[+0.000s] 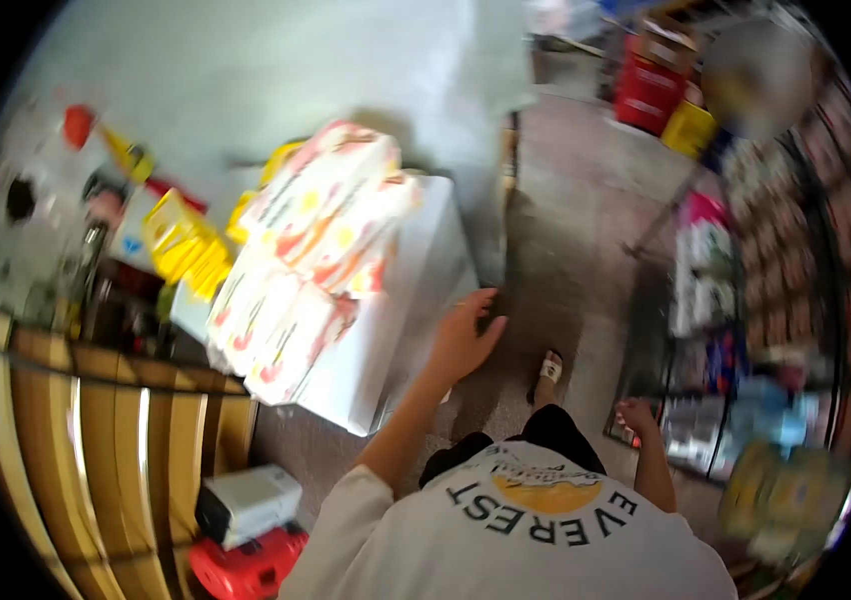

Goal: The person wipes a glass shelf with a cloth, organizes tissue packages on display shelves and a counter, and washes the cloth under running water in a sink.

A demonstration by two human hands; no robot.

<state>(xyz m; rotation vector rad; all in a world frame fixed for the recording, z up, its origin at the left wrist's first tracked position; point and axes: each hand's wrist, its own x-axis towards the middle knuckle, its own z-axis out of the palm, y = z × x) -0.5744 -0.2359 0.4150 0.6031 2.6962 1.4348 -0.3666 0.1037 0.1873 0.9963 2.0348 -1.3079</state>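
Note:
My left hand (466, 335) is held out beside the right edge of a white box-like unit (411, 290), its fingers apart and nothing in them. On top of that unit lie several soft packs (316, 240) with a white, pink and orange print, heaped together. Lower on the right, my right hand (636, 417) hangs near the shelf side with its fingers curled; whether anything is inside is too small to make out.
Yellow packets (186, 245) lie left of the packs. A red case (249, 565) and a white box (251, 503) stand at lower left. Stocked shelves (786, 260) line the right side. A red box (651, 90) stands at the back. One sandalled foot (548, 370) shows on the floor.

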